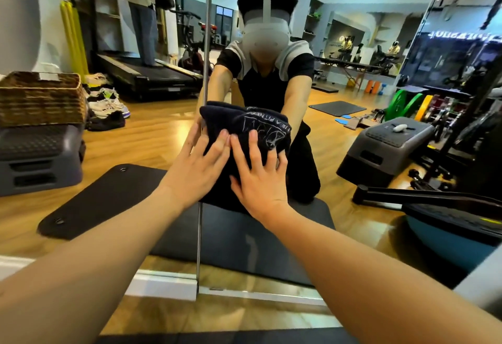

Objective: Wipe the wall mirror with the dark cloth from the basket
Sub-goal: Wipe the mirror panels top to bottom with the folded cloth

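A dark cloth (245, 126) with white printed lettering is bunched flat against the wall mirror (353, 153), low and near the mirror's vertical seam. My left hand (199, 165) presses its left part, fingers spread. Beside it, my right hand (260, 178) presses the lower right part, fingers also spread. Both palms lie on the cloth and hold it to the glass. The woven wicker basket (40, 99) stands at the far left on a grey step platform (38, 156). My own reflection fills the mirror behind the cloth.
A metal seam strip (202, 153) divides the mirror panels. The mirror reflects a black floor mat, a second step platform (385, 148), a treadmill with a person on it, shoes, coloured weight plates and a wooden floor. A white baseboard (163, 284) runs below.
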The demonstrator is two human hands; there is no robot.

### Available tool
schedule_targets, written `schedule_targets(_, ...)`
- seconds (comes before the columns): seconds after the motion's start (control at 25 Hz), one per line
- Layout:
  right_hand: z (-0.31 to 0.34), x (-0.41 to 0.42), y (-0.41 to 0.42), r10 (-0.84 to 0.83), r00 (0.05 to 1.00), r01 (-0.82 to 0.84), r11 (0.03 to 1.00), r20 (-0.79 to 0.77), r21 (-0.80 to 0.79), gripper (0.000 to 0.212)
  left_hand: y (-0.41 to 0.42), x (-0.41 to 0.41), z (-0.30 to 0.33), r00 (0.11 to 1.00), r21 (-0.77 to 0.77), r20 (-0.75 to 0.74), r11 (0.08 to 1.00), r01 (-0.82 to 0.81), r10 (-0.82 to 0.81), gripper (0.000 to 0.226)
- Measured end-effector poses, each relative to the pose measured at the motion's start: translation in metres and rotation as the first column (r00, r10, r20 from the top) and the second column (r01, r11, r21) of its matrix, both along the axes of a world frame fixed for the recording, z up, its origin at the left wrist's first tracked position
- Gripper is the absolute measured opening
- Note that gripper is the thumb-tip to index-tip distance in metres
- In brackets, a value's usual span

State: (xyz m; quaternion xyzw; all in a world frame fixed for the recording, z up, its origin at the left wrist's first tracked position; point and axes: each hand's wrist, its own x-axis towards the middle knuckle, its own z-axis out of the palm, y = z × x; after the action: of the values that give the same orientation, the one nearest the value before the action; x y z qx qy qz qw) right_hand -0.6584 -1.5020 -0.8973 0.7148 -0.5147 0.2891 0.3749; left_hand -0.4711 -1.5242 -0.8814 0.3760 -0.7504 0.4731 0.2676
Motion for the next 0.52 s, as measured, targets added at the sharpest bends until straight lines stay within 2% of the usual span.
schedule_targets(0.2, -0.024, 0.002, 0.003, -0.004, 1.0, 0.004, 1.0, -0.03, 0.026, 0.095, 0.002, 0.007, -0.02, 1.0, 0.059, -0.006, 0.998, 0.012, -0.012, 0.057)
schedule_targets(0.32, -0.045, 0.004, 0.001, 0.016, 1.0, -0.016, 1.0, -0.027, 0.024, 0.096, 0.002, 0.009, -0.037, 1.0, 0.068, 0.007, 0.998, 0.018, -0.018, 0.05)
schedule_targets(0.44, -0.058, -0.007, -0.005, 0.048, 0.998, -0.048, 0.999, -0.044, 0.008, 0.092, 0.001, 0.001, -0.048, 1.0, 0.041, -0.013, 0.999, 0.025, -0.025, 0.039)
schedule_targets(0.52, -0.057, -0.021, -0.007, 0.091, 0.993, -0.09, 0.996, -0.079, 0.006, 0.084, -0.001, -0.003, -0.048, 0.999, 0.034, -0.014, 0.998, 0.044, -0.044, 0.039)
